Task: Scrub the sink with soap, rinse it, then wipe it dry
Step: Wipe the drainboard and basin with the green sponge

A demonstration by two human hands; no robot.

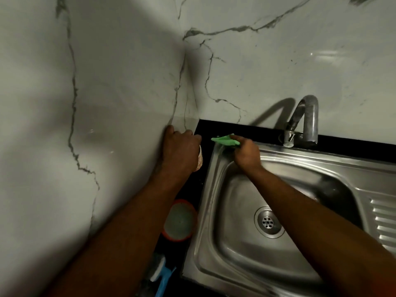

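Observation:
A stainless steel sink (242, 202) with a round drain (267, 222) fills the lower right. My right hand (246, 154) grips a green cloth (225, 140) and presses it on the sink's far left corner rim. My left hand (181, 150) is curled around a pale patterned cup (199, 160) on the black counter, close to the marble wall; most of the cup is hidden by the hand.
A metal tap (304, 121) stands behind the sink on the black counter (246, 129). Left of the sink sit an orange-rimmed round container (180, 219) and a blue-handled brush (161, 275). A ribbed drainboard (383, 224) lies at the right. Marble walls close in the left and back.

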